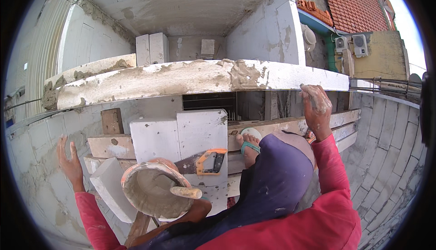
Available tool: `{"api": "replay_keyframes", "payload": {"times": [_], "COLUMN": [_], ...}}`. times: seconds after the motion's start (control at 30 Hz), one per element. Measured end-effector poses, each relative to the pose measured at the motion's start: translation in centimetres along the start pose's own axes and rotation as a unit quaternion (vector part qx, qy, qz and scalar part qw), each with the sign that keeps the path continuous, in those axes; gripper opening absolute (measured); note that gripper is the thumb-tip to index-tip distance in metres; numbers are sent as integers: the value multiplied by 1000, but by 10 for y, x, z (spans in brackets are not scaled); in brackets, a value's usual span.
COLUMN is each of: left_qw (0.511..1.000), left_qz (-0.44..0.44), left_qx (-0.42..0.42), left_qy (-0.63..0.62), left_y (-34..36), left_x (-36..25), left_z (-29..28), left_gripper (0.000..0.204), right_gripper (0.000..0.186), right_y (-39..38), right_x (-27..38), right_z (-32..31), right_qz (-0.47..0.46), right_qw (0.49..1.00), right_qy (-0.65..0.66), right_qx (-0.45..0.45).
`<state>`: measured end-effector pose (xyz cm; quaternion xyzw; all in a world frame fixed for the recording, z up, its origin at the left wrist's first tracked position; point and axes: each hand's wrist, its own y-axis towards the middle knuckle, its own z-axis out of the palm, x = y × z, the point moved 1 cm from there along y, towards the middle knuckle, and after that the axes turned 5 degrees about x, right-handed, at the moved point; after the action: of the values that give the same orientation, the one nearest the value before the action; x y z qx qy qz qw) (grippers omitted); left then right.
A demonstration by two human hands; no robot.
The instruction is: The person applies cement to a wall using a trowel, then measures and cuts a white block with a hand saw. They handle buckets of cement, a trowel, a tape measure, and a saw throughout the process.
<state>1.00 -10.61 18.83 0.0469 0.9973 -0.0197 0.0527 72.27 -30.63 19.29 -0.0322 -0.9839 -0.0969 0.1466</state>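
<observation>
My left hand (71, 161) is at the left, fingers apart and holding nothing, beside a pale block (109, 186). My right hand (317, 109) reaches up at the right, its fingers curled at the lower edge of the long, mortar-smeared white beam (172, 82). A bucket of grey mortar (147, 188) stands below centre, with a wooden handle (186, 192) lying across its rim. A hand saw (210, 161) with an orange-and-black handle rests on white blocks (154, 138) beside the bucket.
Wooden planks (295, 125) run beneath my sandalled foot (250, 150), with dark gaps beyond. Past the beam are a walled recess with stacked blocks (152, 48). Rebar (381, 86) sticks out at the right; air-conditioner units (359, 45) and a tiled roof (352, 2) stand beyond.
</observation>
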Motion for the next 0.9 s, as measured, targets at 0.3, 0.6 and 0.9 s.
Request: {"api": "replay_keyframes", "payload": {"times": [0.3,0.6,0.9], "left_qw": [978,759,618], "left_qz": [39,-262,-283], "left_qx": [-85,-119,100], "left_qy": [-184,-584,-727], "left_y": [40,56,21], "left_x": [-104,-1,-123], "left_z": [10,37,41], "left_gripper": [29,51,95], "right_gripper": [38,45,58], "right_y": [27,5,20], "right_x": [48,61,63], "right_z": [17,9,9], "right_qz": [-54,-91,-108], "right_qw": [996,990,990], "right_qy": [-2,40,42], "right_qx": [71,96,87]}}
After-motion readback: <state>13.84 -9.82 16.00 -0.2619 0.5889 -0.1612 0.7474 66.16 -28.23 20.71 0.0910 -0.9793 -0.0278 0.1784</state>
